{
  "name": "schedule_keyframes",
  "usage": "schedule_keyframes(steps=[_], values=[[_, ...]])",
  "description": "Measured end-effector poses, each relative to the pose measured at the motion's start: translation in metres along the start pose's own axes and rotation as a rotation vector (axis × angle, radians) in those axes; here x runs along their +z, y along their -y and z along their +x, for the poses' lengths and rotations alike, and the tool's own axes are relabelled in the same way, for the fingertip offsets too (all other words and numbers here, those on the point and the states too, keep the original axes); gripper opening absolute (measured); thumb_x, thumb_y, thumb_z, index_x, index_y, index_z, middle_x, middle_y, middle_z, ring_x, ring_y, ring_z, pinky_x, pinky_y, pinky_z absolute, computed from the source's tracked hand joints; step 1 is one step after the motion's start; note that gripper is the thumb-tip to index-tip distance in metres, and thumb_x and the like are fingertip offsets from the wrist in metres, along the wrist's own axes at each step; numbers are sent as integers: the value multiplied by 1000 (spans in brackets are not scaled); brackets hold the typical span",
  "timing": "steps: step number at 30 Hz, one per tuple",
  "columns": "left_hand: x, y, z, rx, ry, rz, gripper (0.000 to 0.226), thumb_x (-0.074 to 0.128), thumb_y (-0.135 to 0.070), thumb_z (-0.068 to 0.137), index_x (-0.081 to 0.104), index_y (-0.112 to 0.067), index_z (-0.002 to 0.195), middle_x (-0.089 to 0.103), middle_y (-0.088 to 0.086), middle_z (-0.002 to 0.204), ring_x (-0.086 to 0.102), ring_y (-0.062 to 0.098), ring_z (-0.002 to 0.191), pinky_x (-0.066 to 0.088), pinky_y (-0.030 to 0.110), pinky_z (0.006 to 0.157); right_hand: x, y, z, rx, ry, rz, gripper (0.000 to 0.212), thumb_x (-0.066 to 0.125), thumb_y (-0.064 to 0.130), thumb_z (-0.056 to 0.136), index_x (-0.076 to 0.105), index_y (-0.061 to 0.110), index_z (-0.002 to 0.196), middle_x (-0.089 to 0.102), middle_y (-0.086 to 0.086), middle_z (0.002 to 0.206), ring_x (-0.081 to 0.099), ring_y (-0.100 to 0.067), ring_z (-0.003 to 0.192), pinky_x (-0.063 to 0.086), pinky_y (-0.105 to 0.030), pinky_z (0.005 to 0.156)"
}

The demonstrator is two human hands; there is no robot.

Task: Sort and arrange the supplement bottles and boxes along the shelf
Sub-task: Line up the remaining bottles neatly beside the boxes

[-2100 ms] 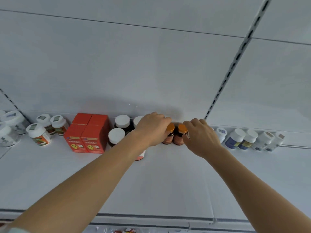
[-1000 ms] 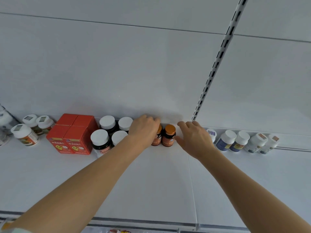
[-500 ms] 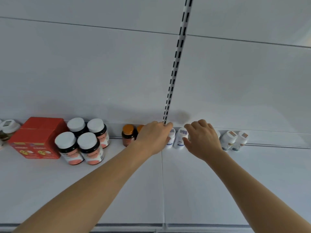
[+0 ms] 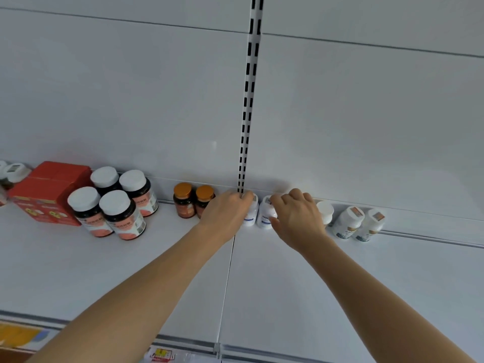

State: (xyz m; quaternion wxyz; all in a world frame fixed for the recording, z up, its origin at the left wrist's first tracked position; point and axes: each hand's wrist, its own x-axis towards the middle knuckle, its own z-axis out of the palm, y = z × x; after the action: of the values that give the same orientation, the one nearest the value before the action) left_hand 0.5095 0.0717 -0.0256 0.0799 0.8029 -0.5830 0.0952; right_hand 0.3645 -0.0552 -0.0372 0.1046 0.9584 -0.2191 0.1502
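Hands have shifted rightward along the shelf [image 4: 288,284]: a moment ago they were busy at the two orange-capped bottles [image 4: 194,201], and now those stand released, side by side against the back panel, just left of the left hand [image 4: 225,211]. I take that pair as placed, and the work as moved on to the next group.

The left hand's fingers curl over the cap of a small white bottle with a blue label [image 4: 249,213], which sits right at the foot of the slotted upright [image 4: 247,100]. The right hand [image 4: 297,214] curls over the top of its twin [image 4: 265,214], thumb low against that bottle's side. Both look like grips from above, though the fingertips are hidden behind the caps, so how tight they are I can't say. The two white bottles touch or nearly touch each other.

Both stand upright, long axis vertical, caps up, labels facing out toward the aisle. They seem seated on the shelf, not lifted.

Further right, a white-capped bottle [image 4: 324,209] peeks out behind the right hand, then two white bottles with coloured labels [image 4: 360,224] lean slightly in the wide lens. To the left, four dark bottles with white caps [image 4: 115,203] cluster two by two, beside the red boxes [image 4: 49,192].

Judging by the row, the left half is sorted and the white bottles on the right remain to be squared up.
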Motion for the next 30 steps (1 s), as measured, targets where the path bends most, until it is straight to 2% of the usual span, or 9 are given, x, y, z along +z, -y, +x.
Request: schedule_keyframes(steps=[5, 12, 16, 19, 21, 24, 28, 30], values=[[2, 2, 0, 10, -15, 1, 39, 67, -11, 86, 52, -13, 121, 67, 7, 100, 61, 28, 92, 35, 31, 57, 4, 2, -1, 4, -33, 40, 38, 84, 18, 60, 63, 11, 90, 62, -3, 69, 55, -31, 74, 46, -38, 61], [-1, 4, 0, 15, -7, -10, 37, 63, -18, 90, 48, -14, 124, 65, 7, 101, 60, 28, 95, 41, 34, 58, 2, 4, -2, 18, -29, 23, 40, 84, 25, 61, 64, 13, 93, 63, -2, 74, 55, -30, 77, 44, -37, 63], [-5, 9, 4, 2, -31, 18, 49, 65, -18, 87, 43, -15, 131, 65, 8, 102, 62, 27, 94, 38, 32, 57, -7, 4, -7, 34, -30, 14, 41, 77, 33, 70, 61, 14, 103, 62, -2, 79, 54, -30, 82, 44, -38, 67], [-14, 9, 8, 2, -78, 0, 48, 62, -27, 91, 41, -15, 132, 63, 7, 106, 58, 28, 99, 34, 32, 60, -18, -4, -13, 60, -99, 15, 38, 69, 31, 76, 61, 13, 108, 62, -3, 84, 53, -31, 86, 44, -39, 69], [-21, 3, 12, 24, -118, -27, 42, 57, -33, 93, 44, -13, 127, 62, 7, 105, 56, 29, 100, 34, 33, 63, -25, -15, -19, 82, -122, 11, 36, 67, 29, 78, 61, 12, 109, 62, -4, 88, 53, -32, 87, 44, -39, 70], [-28, -15, 19, 66, -187, -115, 32, 56, -30, 92, 52, -11, 118, 62, 9, 97, 56, 32, 95, 40, 36, 64, -32, -39, -29, 124, -112, -19, 35, 70, 30, 78, 63, 12, 107, 64, -5, 92, 55, -33, 91, 45, -40, 73], [-26, -47, 31, 187, -193, -156, 34, 65, -24, 83, 60, -9, 113, 62, 10, 84, 58, 34, 84, 45, 37, 62, -38, -71, -42, 180, -78, -12, 38, 71, 31, 76, 64, 12, 108, 66, -7, 94, 57, -34, 93, 47, -41, 77], [-23, -63, 39, 212, -163, -136, 38, 69, -28, 82, 61, -9, 113, 63, 10, 88, 59, 34, 87, 47, 39, 69, -37, -83, -48, 179, -54, -12, 37, 69, 32, 76, 64, 13, 107, 66, -6, 93, 57, -34, 92, 47, -40, 76]])
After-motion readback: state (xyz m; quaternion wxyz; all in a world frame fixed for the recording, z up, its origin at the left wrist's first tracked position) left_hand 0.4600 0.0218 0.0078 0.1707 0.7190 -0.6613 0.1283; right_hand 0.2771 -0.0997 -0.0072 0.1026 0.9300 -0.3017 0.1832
